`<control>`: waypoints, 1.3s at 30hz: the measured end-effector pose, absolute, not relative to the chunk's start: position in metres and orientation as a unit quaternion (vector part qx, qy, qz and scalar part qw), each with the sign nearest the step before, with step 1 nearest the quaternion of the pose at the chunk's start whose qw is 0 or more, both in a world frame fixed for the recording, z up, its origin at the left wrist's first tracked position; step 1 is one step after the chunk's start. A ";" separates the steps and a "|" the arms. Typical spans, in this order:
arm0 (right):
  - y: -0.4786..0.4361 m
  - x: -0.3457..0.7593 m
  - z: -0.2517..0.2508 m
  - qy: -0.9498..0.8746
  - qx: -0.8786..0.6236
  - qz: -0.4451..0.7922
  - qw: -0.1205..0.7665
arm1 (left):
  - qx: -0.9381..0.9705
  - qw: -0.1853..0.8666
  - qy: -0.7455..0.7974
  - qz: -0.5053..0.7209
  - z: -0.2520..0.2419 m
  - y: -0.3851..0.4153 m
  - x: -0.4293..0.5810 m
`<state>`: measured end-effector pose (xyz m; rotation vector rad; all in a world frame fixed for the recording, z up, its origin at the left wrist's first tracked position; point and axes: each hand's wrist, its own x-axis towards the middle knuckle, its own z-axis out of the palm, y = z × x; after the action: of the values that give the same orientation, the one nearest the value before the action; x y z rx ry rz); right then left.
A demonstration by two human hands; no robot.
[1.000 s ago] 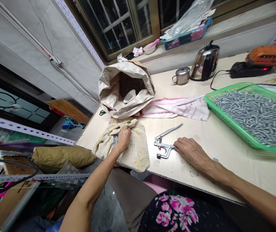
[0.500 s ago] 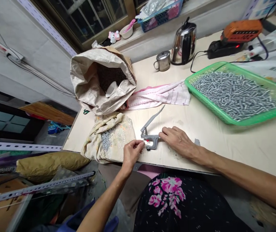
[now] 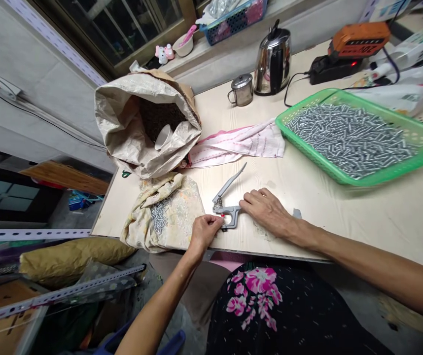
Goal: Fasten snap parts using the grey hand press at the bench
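Note:
Near the table's front edge lies a pair of grey snap fastener pliers [image 3: 234,212], its long lever raised above a spring, with a red spot at its jaw. My right hand [image 3: 265,211] is closed at the pliers' right end, its curled fingers hiding the handle there. From the other side, my left hand [image 3: 204,230] pinches at the jaw opening; whatever sits between thumb and forefinger is too small to make out. Left of that hand, a pile of small silver metal pins [image 3: 159,217] rests on a crumpled patterned cloth [image 3: 184,212].
A green basket [image 3: 315,160] full of silver pins stands at right. Behind the cloth leans an open sack [image 3: 117,133] with a white cup [image 3: 164,136] inside. A pink-white towel [image 3: 241,145], metal mug [image 3: 241,89], kettle [image 3: 272,61] and orange battery [image 3: 359,39] lie farther back.
My left hand has moved slightly right, its fingertips now closer into the pliers' jaw. My right hand stays at the pliers' end. The whole view has shifted a little.

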<state>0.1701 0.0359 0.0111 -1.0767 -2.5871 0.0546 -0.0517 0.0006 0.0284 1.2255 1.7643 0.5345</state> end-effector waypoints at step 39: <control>0.081 0.194 0.018 -0.941 -0.290 0.135 0.109 | 0.731 0.171 0.646 0.134 0.047 0.000 -0.030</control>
<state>0.1940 0.0809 0.0181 -0.8541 -2.7678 0.3981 -0.0304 0.0001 0.0471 2.0774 1.8359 0.3799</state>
